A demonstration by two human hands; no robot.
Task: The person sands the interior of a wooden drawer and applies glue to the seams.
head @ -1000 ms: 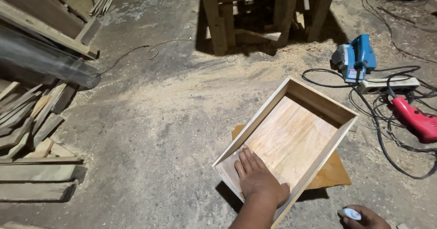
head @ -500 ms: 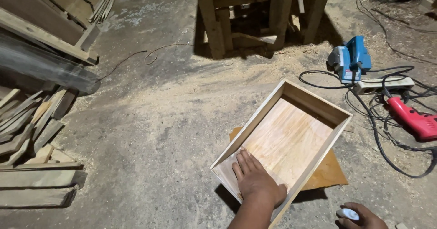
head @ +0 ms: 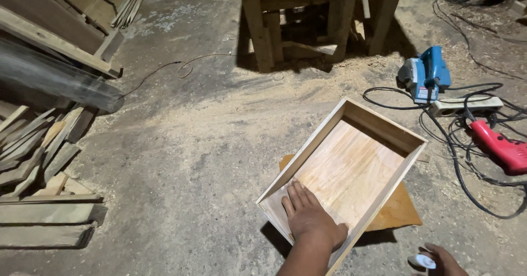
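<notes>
The left hand (head: pixel 310 218) lay flat, fingers spread, steadying the shallow open-topped plywood box (head: pixel 351 166), while the right hand (head: pixel 439 260) apparently gripped a small white object (head: pixel 425 261), suggesting surface treatment was in hand and careful placement next.

i see a grey sawdust-strewn concrete floor (head: pixel 181 161), rough wooden table legs (head: pixel 258 29) at top centre, stacked timber planks (head: pixel 44 161) at left.

You're looking at one label only: a small pale rectangular sticker (head: pixel 424 93) sitting on the blue planer's (head: pixel 427 74) near side.
</notes>
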